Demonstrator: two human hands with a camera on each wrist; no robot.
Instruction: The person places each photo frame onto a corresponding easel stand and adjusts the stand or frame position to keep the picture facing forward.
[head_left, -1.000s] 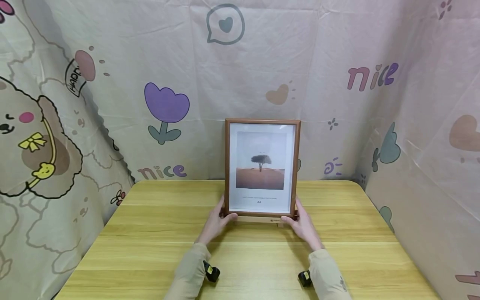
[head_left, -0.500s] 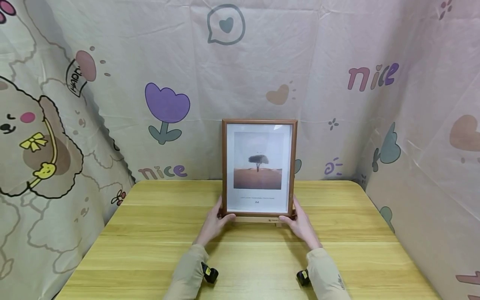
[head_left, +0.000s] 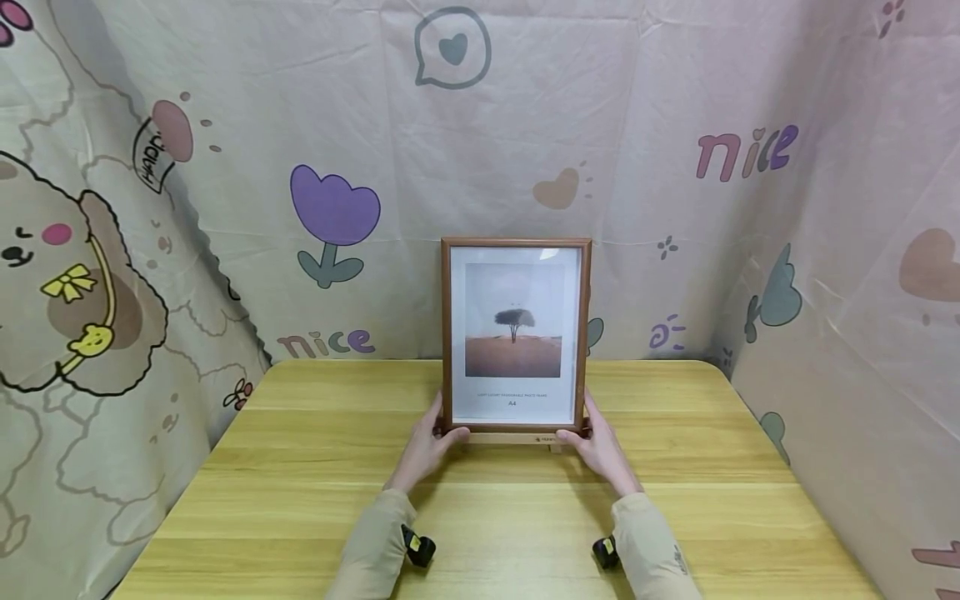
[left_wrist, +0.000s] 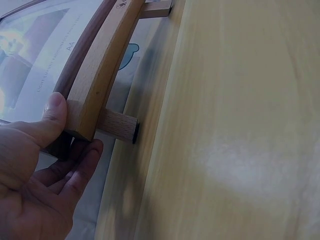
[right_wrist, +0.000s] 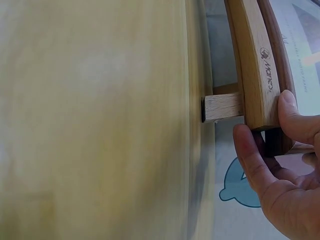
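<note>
A brown-framed picture frame (head_left: 513, 333), showing a lone tree on red ground with "A4" printed below, stands near the back of the table in the head view. Its bottom edge sits on the light wooden ledge of a small easel (head_left: 506, 438). My left hand (head_left: 426, 446) grips the frame's lower left corner, thumb on the front and fingers behind. At the lower right corner my right hand (head_left: 603, 446) mirrors that grip. Both wrist views show the easel's ledge (left_wrist: 102, 70) and its dark-tipped feet (right_wrist: 222, 106) close to the fingertips. The easel's back is hidden.
The wood-grain table (head_left: 300, 500) runs up to a printed cloth backdrop (head_left: 480, 150) right behind the frame. More cloth (head_left: 862, 333) hangs along both sides. A small black camera is strapped inside each sleeve (head_left: 375, 542).
Both hands have shifted the picture frame and easel slightly to the left, most of it in the first half second. The grip at both lower corners stays the same.
</note>
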